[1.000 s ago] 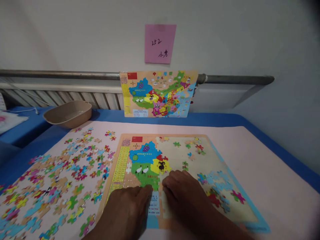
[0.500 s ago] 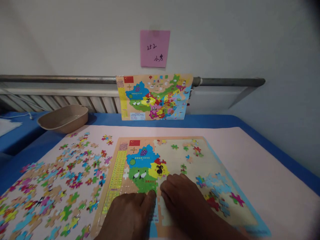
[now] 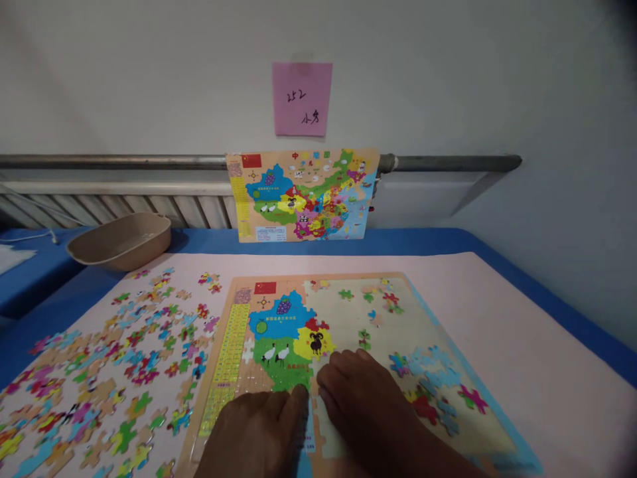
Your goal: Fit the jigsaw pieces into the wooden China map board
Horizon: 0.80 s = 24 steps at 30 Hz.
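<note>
A jigsaw puzzle of a map [image 3: 281, 322] lies partly assembled in its board [image 3: 398, 274], with the left part joined together. Over the lower edge of the assembled part rests my left hand [image 3: 256, 428], its fingers bent and the thumb pressed down beside the green region. My right hand [image 3: 365, 405] is just to the right, curled, with its fingertips at the open edge of the joined pieces. The two hands nearly meet. Whatever lies under or between the fingers is hidden. Loose puzzle pieces [image 3: 432, 365] sit on the bare right part of the board.
Many loose pieces [image 3: 142, 365] are spread on the pink sheet [image 3: 497, 332] left of the board. A beige basin [image 3: 122, 245] stands at the back left. Behind, a printed reference map [image 3: 303, 196] leans against a pipe [image 3: 448, 162], below a pink note [image 3: 301, 99] on the wall.
The whole view has shifted slightly. Both hands stay at nearly the same spot on the puzzle, and no piece has visibly moved.
</note>
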### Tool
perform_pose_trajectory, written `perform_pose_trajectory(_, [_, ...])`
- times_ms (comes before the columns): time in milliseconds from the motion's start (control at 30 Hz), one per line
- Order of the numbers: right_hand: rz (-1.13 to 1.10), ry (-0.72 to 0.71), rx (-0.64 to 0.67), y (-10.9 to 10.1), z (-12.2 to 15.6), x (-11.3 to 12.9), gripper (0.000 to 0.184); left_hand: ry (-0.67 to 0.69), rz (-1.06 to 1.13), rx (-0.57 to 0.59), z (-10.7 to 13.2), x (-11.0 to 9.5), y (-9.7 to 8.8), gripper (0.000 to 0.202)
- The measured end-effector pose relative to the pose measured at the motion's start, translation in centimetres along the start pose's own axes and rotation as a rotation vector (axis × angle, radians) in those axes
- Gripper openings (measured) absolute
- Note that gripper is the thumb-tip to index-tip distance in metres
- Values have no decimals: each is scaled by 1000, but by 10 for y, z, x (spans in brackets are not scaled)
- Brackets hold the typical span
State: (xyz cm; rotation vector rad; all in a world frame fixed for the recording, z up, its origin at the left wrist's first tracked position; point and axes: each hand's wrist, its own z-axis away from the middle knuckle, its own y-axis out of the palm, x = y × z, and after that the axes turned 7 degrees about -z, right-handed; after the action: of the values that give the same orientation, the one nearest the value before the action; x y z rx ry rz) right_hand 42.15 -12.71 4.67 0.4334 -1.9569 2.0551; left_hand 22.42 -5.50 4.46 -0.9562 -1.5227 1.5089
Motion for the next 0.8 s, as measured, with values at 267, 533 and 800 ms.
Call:
perform_pose_trajectory(267, [-38,-165,-237,15,4,-9,24,69,-53,-304,17,1,7,45])
perform_pose_trajectory(533, [-51,-215,-332,18,4,-12,27,83,-66,-299,18,-1,12,46])
perform_pose_trajectory(800, [-32,-232,-351,16,3,-10,27,76,-70,-288,18,-1,12,50])
